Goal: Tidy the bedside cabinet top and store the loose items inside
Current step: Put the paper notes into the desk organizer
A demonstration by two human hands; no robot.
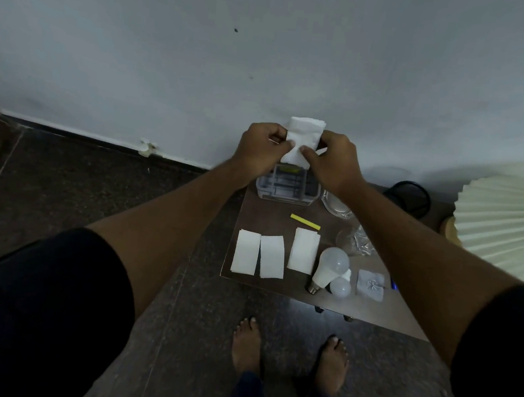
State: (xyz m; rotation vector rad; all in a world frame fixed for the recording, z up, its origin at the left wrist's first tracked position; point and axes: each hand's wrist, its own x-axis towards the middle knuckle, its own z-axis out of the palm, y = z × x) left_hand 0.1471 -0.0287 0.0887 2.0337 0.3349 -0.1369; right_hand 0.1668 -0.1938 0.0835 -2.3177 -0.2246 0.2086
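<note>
**A:** What does the head view show, starting with the room?

**B:** A pale grey wall [268, 55] meets a dark speckled floor [96, 182]. Below it stands a dark brown bedside cabinet top [387, 309], seen from above, with a pleated cream lampshade [508, 222] at the right edge. Bare feet show at the bottom.

**A:** What lies on the top?

**B:** Three folded white tissues [271, 257] in a row near the front edge, a yellow strip [305, 221] behind them, two white light bulbs [330, 269] touching each other, a small grey packet [370, 285], crumpled clear plastic [356, 239] and a clear organiser box [287, 188] at the back.

**A:** And the hands?

**B:** Both arms reach forward, raised above the organiser box. The left hand [259, 150] and right hand [337, 164] are each pinched on an opposite side of one white tissue [303, 138], thumbs in front, fingers curled behind. It hangs in the air between them, clear of the surface.

**A:** How would that tissue handle?

**B:** Probably very light, limp and easily torn, so a gentle pinch at the edges or corners suits it. The bulbs look fragile and likely to roll; cupping the globe seems safest.
</note>
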